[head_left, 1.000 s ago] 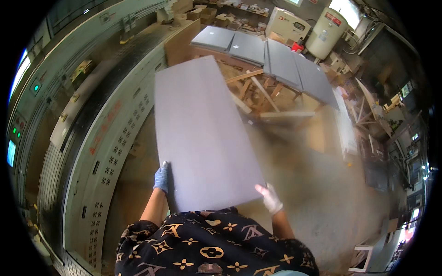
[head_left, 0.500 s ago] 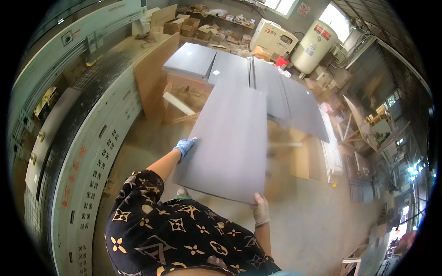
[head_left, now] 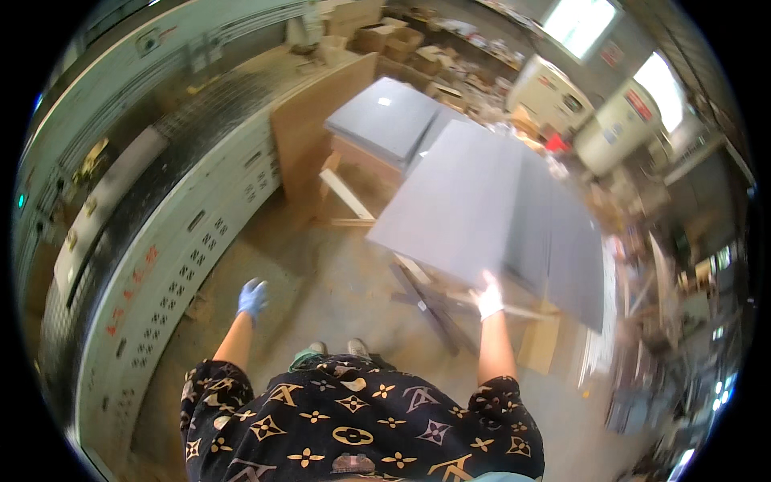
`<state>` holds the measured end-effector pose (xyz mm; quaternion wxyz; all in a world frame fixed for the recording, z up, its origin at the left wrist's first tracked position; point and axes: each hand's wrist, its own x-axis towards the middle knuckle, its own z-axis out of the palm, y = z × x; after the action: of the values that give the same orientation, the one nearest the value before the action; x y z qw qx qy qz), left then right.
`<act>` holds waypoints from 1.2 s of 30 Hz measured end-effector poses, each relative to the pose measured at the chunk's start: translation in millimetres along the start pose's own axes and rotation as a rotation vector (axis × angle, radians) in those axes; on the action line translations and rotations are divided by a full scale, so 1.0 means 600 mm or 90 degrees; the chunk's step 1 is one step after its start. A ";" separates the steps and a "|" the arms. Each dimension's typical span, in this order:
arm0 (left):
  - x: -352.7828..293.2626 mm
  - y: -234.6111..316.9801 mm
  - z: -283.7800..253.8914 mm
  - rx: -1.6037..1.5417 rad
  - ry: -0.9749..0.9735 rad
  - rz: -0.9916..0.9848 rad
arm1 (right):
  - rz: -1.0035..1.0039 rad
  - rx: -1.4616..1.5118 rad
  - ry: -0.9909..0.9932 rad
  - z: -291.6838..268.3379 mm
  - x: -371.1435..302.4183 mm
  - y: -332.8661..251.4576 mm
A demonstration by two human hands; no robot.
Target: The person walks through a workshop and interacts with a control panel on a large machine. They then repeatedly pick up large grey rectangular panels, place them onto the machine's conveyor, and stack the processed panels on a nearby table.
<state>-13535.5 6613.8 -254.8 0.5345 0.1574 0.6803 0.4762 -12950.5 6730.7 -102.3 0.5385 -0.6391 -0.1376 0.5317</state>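
A large grey flat panel (head_left: 454,189) lies tilted in view on top of other grey panels, its near edge jutting toward me. My right hand (head_left: 489,299), in a white glove, is at that near edge with fingers stretched out; it looks to touch the edge, though blur hides the exact contact. My left hand (head_left: 252,299), in a blue glove, hangs over the floor at the left, fingers apart and holding nothing. To the right of the panel lies another grey panel (head_left: 572,261), and at the far left a grey panel stack (head_left: 385,120) rests on a wooden stand.
A long pale green machine (head_left: 173,269) with a dark bed runs along my left. A brown board (head_left: 309,136) leans beside it. Dark strips (head_left: 426,309) lie under the panels. Cardboard boxes (head_left: 393,40) crowd the back, near a cream tank (head_left: 618,128).
The panel that both hands held has moved forward and right onto the other panels. My left hand has let go and drawn back left; my right hand has moved forward along with it.
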 end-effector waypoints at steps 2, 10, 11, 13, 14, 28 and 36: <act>-0.026 -0.173 -0.177 -0.060 0.254 -0.047 | -0.066 -0.177 -0.009 0.066 0.050 -0.033; -0.399 -0.554 -0.267 0.134 0.655 -0.360 | -0.246 -0.569 -0.159 0.189 0.145 0.297; -0.413 -0.575 -0.208 0.025 0.674 -0.407 | -0.133 -0.648 -0.300 0.213 0.131 0.355; -0.436 -0.551 -0.114 0.684 0.209 -0.408 | -0.102 -0.837 -0.546 0.302 0.048 0.442; -0.463 -0.571 -0.062 0.626 0.221 -0.418 | 0.010 -0.836 -0.580 0.303 0.015 0.486; -0.653 -0.581 -0.363 -0.060 0.643 -0.321 | 0.073 -0.823 -0.973 0.684 -0.428 0.872; -0.677 -0.483 -0.692 -0.645 0.975 -0.020 | 0.107 -1.088 -1.138 0.843 -0.578 0.984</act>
<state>-13660.3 5977.2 -267.2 -0.0504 -0.4632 0.5609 0.6843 -13741.1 6519.5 -337.6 -0.3696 -0.2055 -0.7175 0.5535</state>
